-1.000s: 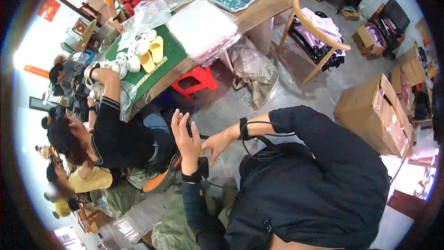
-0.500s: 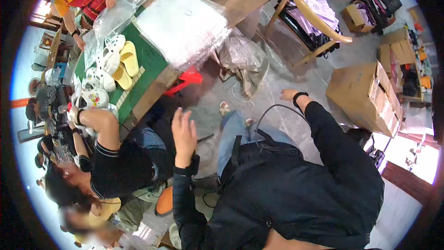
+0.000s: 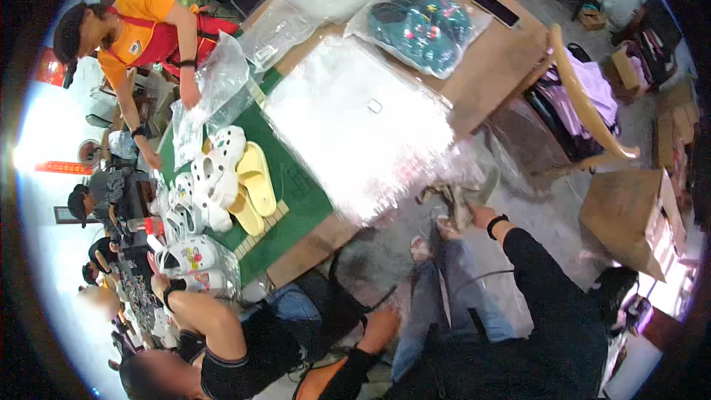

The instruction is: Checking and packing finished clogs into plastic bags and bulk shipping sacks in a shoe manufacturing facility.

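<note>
My right hand (image 3: 478, 215), with a black band on the wrist, reaches down beside the table edge and grips a crumpled grey-clear plastic bag (image 3: 449, 200) near the floor. My left hand (image 3: 381, 325) hangs low in front of my body, blurred, just above a seated person's dark lap (image 3: 311, 318); I cannot make out its fingers. Both my sleeves are black. A thick stack of clear plastic bags (image 3: 355, 126) lies on the table right above my right hand.
The table's green mat (image 3: 296, 192) carries white clogs (image 3: 211, 178) and yellow slippers (image 3: 255, 178). Teal shoes in a bag (image 3: 422, 22) and a phone (image 3: 496, 9) lie farther back. A person in orange (image 3: 141, 30) handles bags. A cardboard box (image 3: 629, 215) and a wooden chair (image 3: 585, 104) stand on the right.
My right hand swung out from my chest down to the crumpled bag by the table. My left hand dropped from raised and spread to low. The view tilted toward the table.
</note>
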A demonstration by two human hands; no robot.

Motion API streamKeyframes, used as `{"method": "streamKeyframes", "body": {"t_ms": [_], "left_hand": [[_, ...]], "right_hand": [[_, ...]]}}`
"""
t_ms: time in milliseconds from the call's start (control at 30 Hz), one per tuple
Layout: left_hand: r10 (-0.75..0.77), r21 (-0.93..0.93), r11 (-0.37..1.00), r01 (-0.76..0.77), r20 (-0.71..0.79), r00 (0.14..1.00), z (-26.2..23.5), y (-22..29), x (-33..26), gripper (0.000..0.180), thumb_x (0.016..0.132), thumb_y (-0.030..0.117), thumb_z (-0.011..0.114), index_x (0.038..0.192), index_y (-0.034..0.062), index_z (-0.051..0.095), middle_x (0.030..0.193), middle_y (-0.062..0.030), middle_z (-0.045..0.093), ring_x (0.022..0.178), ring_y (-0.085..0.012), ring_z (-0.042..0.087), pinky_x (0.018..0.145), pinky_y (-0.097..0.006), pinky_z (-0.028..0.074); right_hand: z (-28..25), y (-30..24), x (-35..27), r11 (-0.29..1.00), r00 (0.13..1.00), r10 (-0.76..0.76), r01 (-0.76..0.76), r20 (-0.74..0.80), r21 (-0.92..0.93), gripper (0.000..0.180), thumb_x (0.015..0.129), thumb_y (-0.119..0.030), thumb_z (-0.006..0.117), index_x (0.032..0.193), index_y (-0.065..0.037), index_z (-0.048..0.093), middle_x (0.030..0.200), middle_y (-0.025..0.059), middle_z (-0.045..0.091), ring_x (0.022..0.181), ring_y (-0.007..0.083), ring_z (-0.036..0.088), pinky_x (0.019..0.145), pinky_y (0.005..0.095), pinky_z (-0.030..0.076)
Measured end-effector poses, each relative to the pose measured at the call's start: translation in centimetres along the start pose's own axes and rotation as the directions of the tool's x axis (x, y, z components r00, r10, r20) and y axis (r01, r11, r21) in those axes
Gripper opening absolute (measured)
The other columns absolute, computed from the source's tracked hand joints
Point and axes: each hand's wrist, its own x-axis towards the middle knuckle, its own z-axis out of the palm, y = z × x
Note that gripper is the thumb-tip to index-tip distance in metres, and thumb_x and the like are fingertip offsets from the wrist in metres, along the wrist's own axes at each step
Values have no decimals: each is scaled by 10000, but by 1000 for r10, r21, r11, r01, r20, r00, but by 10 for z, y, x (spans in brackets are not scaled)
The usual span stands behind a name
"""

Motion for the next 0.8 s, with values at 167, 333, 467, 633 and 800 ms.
{"method": "streamKeyframes", "body": {"t_ms": [167,333,467,633,800], "left_hand": [[-203,-35,973,230,353,913,13,3,1,250,833,224,454,1004,53,518,775,-131,575,693,-299,568,631,-412,448],[-238,-79,959,271,291,927,69,-21,-11,212,828,224,449,950,67,523,735,-115,571,628,-267,571,559,-391,454],[-236,12,972,235,23,972,152,-33,-45,242,801,219,467,962,47,520,835,-100,572,613,-243,579,508,-374,458],[-354,196,931,308,276,894,133,-22,-19,265,791,216,471,990,47,517,894,-101,580,617,-258,586,515,-376,463],[-409,-349,758,550,403,819,90,-7,-15,511,848,253,521,1303,95,353,1227,-246,432,1006,-321,519,822,-456,399]], "right_hand": [[9,-25,122,991,992,-70,57,-107,-120,605,803,-171,476,1352,-80,240,1136,191,536,984,331,544,836,403,419],[45,-50,193,983,983,-181,181,-30,9,581,806,-180,477,1338,-84,264,1131,184,540,986,326,543,838,402,417],[59,-81,242,949,963,-268,269,-28,165,557,810,-188,477,1325,-88,289,1127,176,544,988,321,543,840,401,415],[75,-84,267,900,961,-273,267,-31,345,529,814,-199,477,1307,-92,319,1122,167,549,991,316,542,843,401,413],[91,-77,276,821,964,-263,248,-45,514,502,818,-210,477,1290,-97,349,1117,158,554,993,310,541,846,400,410]]}}
